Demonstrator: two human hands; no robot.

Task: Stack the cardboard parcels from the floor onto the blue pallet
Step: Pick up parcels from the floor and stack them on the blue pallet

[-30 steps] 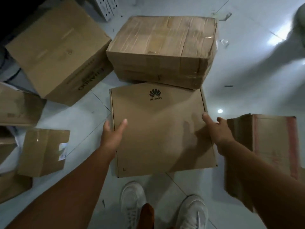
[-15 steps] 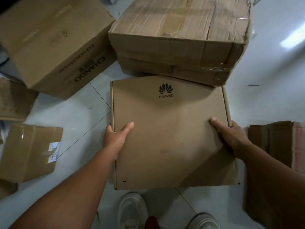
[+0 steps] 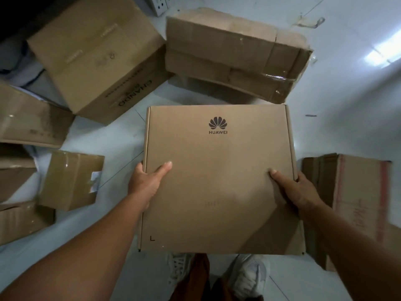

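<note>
A flat brown Huawei box (image 3: 219, 170) with a black logo is held level in front of me, above the white floor. My left hand (image 3: 145, 183) grips its left edge, thumb on top. On the opposite edge my right hand (image 3: 295, 190) holds it the same way, with its fingers hidden under the box. The blue pallet is not in view.
Other parcels lie on the tiled floor: a taped double box (image 3: 234, 55) ahead, a large Chando carton (image 3: 95, 61) at upper left, a small taped box (image 3: 71, 179) and several more at left, a red-taped box (image 3: 355, 205) at right. My shoes (image 3: 245, 276) show below.
The Huawei box has come up off the floor and away from the taped box it rested against. Both hands have closed on its side edges and my view has risen.
</note>
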